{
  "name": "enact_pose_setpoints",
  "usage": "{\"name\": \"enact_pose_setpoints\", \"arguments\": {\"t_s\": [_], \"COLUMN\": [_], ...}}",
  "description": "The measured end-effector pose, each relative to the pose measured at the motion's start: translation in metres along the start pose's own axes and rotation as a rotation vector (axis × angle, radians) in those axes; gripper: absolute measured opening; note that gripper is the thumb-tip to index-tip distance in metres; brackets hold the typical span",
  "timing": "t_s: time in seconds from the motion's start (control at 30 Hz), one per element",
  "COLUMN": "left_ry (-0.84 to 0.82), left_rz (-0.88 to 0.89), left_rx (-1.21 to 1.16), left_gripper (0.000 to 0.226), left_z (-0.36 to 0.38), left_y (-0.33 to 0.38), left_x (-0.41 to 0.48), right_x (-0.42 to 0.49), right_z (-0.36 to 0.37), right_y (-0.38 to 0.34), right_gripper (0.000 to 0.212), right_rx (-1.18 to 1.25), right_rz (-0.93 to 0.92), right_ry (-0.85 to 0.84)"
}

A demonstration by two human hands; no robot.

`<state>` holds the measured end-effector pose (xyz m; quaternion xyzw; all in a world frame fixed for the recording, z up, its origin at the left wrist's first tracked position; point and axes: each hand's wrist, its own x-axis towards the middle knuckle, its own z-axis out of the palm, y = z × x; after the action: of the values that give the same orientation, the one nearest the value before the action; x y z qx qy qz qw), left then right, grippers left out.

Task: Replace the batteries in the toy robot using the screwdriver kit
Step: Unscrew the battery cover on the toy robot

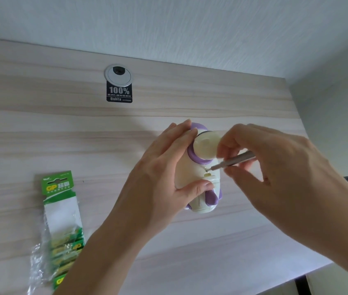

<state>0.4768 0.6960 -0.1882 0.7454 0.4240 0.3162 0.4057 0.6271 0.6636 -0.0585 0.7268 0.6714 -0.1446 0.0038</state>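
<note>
The toy robot (192,169), cream with purple trim, is seen just right of the middle of the frame, above the pale wood-grain counter (105,145). Whether its lower end rests on the counter cannot be told. Its long axis runs from the upper part of the frame to the lower, with the rounded head end uppermost.

The toy robot is gripped from the left of the frame by the left hand (160,177), with the fingers curled over the top and the thumb pressed against the lower body. A slim metal screwdriver (237,158) is pinched between the thumb and fingertips of the right hand (279,167), which comes in from the right of the frame. The shaft slants down and to the left, and its tip is set on a small screw (207,170) at the upper edge of what appears to be the battery cover.

The coming move is judged to depend on the tip being kept seated in that screw while the shaft is turned. The right hand is the nearer to it, and the left hand serves only as a brace.

At the lower left lies a green battery pack (62,220) marked "GP", its clear wrap torn open. Toward the upper left, below a grey cable grommet (118,76), a black label (119,93) reads "100%" and "Qiubite".
</note>
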Motion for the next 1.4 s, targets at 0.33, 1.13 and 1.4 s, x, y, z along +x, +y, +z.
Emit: {"name": "enact_pose_setpoints", "arguments": {"t_s": [0.33,1.13,1.4], "left_ry": [0.003,-0.001,0.102], "left_rz": [0.006,-0.022,-0.061], "left_rx": [-0.005,0.043,0.025], "left_gripper": [0.078,0.08,0.076], "left_z": [0.0,-0.004,-0.003], "left_y": [-0.001,0.009,0.028], "left_x": [0.0,0.001,-0.01], "right_x": [-0.004,-0.01,-0.021], "right_z": [0.002,0.018,0.031], "right_y": [-0.001,0.025,0.039], "right_gripper": [0.012,0.013,0.01], "right_rx": [0.018,0.298,0.531], "right_rz": [0.026,0.067,0.14], "right_ry": [0.02,0.085,0.167]}}
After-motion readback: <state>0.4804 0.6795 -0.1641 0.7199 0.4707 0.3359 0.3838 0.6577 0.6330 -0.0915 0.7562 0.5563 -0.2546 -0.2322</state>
